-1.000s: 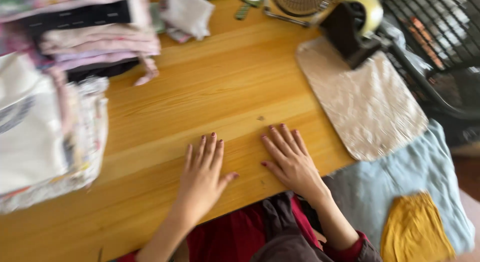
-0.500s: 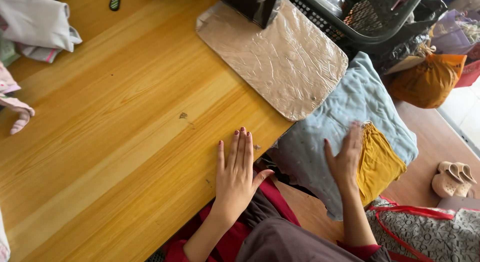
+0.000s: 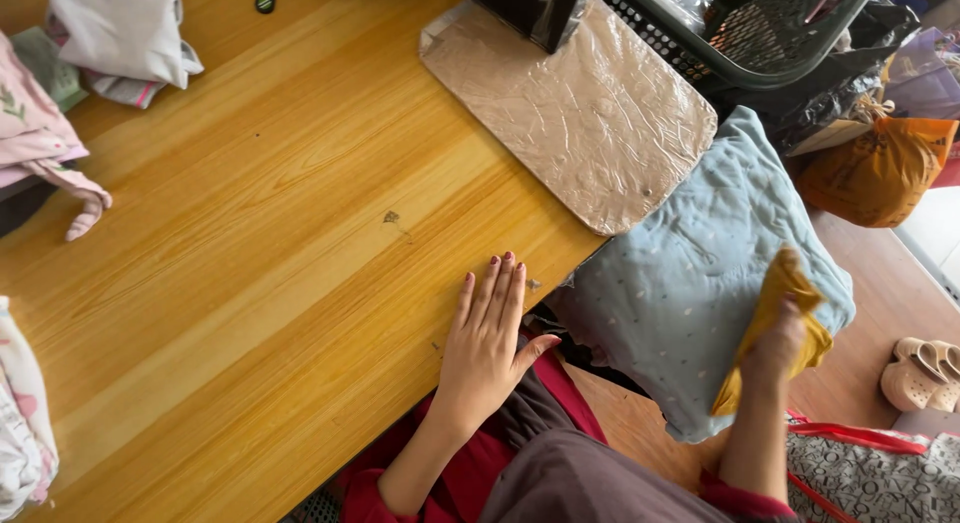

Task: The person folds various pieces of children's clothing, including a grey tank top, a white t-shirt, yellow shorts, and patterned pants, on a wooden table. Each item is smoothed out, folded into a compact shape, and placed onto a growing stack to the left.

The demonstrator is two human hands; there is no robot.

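At nine o'clock of the wooden table [image 3: 250,233] a pink garment [image 3: 40,143] is drooping one sleeve onto the boards, and at eleven o'clock a folded white cloth [image 3: 120,28] is sitting beside it. A further stack of pale fabric [image 3: 20,423] is poking in at eight o'clock.

Moving right, your left hand [image 3: 487,338] is lying flat on the table near its six o'clock edge, palm down, fingers straight and close together, thumb angled out; it is holding nothing, only pressing the wood.

At one o'clock a foil-wrapped board [image 3: 580,108] is jutting past the table corner, with a dark green basket [image 3: 760,33] beyond it.

At four o'clock a pale blue quilted bundle [image 3: 690,273] is resting beside the table, and on it your right hand [image 3: 775,348] is closing around a mustard-yellow cloth [image 3: 775,323]. The fingers are clamped on the lower part of it, so the upper end is standing up in a peak while the rest is hanging under your palm.

Risks, as I judge them: you are pinching only one bunch of the yellow cloth, so a loose end could be dragging and snagging on the blue bundle, pulling that toward the floor. The foil-wrapped board is overhanging, and a sweep of your forearm toward the table could be knocking it. An orange bag [image 3: 880,168] and pale sandals [image 3: 925,373] are lying at three and four o'clock, where anything dropped would be landing.
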